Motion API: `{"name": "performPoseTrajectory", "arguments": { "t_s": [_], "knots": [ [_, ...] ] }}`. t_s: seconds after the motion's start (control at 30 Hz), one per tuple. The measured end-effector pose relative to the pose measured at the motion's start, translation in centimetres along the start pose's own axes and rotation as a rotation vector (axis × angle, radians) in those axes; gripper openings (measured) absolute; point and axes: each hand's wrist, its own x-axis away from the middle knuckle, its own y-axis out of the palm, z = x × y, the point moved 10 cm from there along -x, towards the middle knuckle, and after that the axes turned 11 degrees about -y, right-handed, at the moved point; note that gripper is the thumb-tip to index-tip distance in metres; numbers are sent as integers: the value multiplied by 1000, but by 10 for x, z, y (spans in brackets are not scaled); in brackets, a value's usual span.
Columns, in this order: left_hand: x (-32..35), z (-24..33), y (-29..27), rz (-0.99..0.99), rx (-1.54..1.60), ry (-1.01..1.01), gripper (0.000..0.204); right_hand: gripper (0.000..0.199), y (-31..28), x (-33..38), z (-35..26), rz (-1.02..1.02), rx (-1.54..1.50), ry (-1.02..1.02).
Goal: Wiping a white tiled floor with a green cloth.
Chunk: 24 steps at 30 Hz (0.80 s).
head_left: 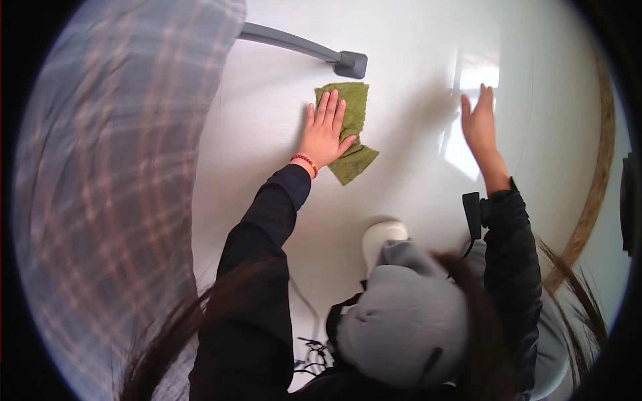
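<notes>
A green cloth lies spread on the glossy white floor, its near corner folded and creased. My left hand presses flat on the cloth with fingers stretched out; a red beaded bracelet circles that wrist. To the right, my right hand is raised over the floor, apart from the cloth, its fingers spread and nothing in them. Just beyond the cloth's far edge stands the square foot of a curved grey metal leg.
Grey and orange plaid fabric hangs along the left side. A brown wooden strip borders the floor at the right. My white shoe is on the floor below the cloth. A thin cable runs near my left sleeve.
</notes>
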Motion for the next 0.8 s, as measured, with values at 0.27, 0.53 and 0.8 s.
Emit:
{"name": "performPoseTrajectory", "arguments": {
  "t_s": [0.27,0.53,0.8],
  "knots": [
    [-11,-6,24,131,-8,-91,73,58,73,133,10,-37,146,-75],
    [-26,-52,37,404,-118,-338,76,56,101,188,26,120,162,-89],
    [-18,-111,60,295,-159,-648,91,57,115,231,57,101,106,35]
  ]
}}
